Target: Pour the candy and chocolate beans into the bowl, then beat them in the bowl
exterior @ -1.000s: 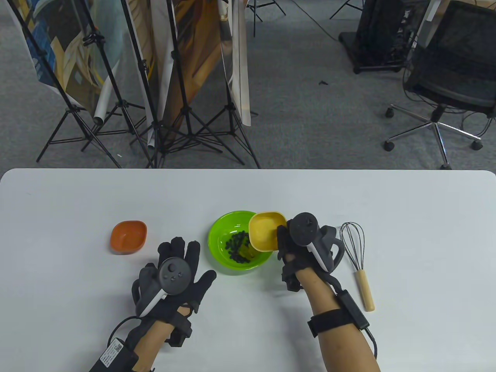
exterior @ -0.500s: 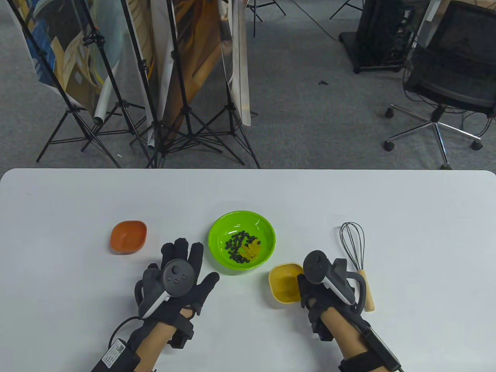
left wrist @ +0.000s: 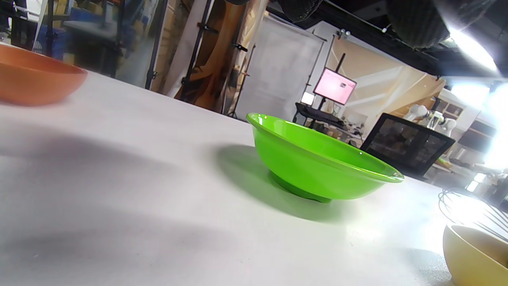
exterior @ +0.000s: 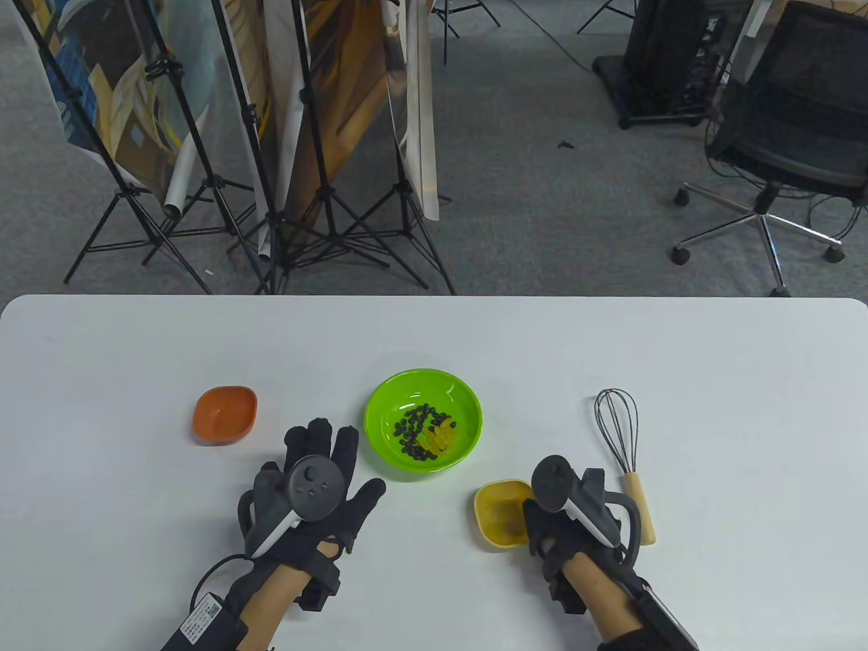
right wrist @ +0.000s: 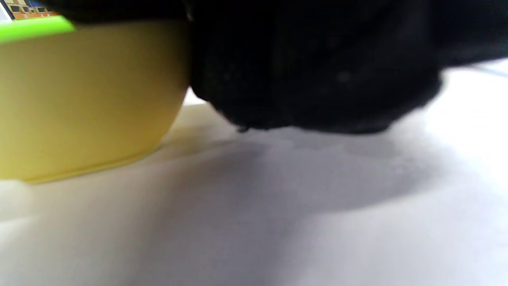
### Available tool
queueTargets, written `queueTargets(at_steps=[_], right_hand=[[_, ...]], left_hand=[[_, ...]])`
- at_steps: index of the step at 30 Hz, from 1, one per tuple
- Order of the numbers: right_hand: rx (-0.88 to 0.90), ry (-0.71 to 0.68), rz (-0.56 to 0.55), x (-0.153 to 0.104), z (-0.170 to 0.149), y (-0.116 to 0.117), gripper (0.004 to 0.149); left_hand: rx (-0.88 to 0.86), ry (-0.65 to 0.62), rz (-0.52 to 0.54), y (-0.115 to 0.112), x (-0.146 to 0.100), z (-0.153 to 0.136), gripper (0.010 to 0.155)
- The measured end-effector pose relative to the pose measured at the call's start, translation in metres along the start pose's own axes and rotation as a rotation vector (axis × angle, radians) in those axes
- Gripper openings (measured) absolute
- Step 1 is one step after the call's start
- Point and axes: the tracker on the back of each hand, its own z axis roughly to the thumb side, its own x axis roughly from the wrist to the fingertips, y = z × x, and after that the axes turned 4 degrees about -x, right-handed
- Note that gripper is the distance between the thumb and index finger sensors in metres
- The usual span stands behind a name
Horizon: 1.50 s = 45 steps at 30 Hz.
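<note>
The green bowl [exterior: 400, 390] stands mid-table and holds dark chocolate beans [exterior: 409, 429] beside yellow candy [exterior: 441, 437]. An empty yellow dish [exterior: 498, 513] sits upright on the table in front of the bowl and to its right. My right hand [exterior: 537, 523] grips the dish's right rim; its fingers are mostly hidden under the tracker. In the right wrist view the dark glove [right wrist: 317, 71] lies against the yellow dish [right wrist: 79, 99]. My left hand [exterior: 325, 461] rests flat and open on the table left of the bowl. A wire whisk [exterior: 618, 430] with a wooden handle lies right of my right hand.
An empty orange dish [exterior: 225, 415] sits left of the bowl, beyond my left hand. The left wrist view shows the green bowl [left wrist: 317, 163], the orange dish [left wrist: 35, 81] and the yellow dish [left wrist: 476, 254] low on the white table [exterior: 135, 352]. Tripods and an office chair stand past its far edge.
One second ago my right hand held the yellow dish tipped over the green bowl. It has since come back toward me and set the dish upright on the table. The left hand barely moved.
</note>
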Motion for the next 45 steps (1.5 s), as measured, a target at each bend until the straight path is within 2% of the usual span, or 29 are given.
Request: queueTargets(at_steps=[7, 15, 21, 27, 32, 38, 41, 45], right_hand=[[-0.009, 0.006, 0.001, 0.0, 0.0, -0.002, 0.043], [0.028, 0.062, -0.088, -0.008, -0.009, -0.019, 0.06], [0.08, 0.111, -0.153, -0.011, -0.027, -0.043, 0.067], [0.12, 0.202, -0.191, -0.011, -0.062, -0.057, 0.078], [0.1, 0.33, -0.13, -0.003, -0.098, -0.047, 0.091], [0.1, 0.441, -0.01, 0.012, -0.12, -0.018, 0.095], [0.107, 0.47, 0.023, 0.018, -0.123, -0.006, 0.091], [0.056, 0.478, 0.007, 0.023, -0.12, 0.0, 0.072]], left_hand=[[0.007, 0.005, -0.009, -0.002, 0.001, -0.002, 0.086], [-0.001, -0.001, -0.005, -0.003, 0.001, -0.001, 0.087], [0.006, -0.01, -0.008, -0.004, 0.0, 0.001, 0.086], [0.007, -0.016, -0.001, -0.005, 0.0, 0.003, 0.086], [0.015, -0.016, -0.007, -0.006, 0.0, 0.003, 0.086], [0.016, -0.012, -0.003, -0.005, 0.0, 0.002, 0.086], [0.028, -0.014, -0.004, -0.008, 0.0, 0.004, 0.086], [0.044, -0.015, -0.02, -0.013, 0.001, 0.004, 0.086]])
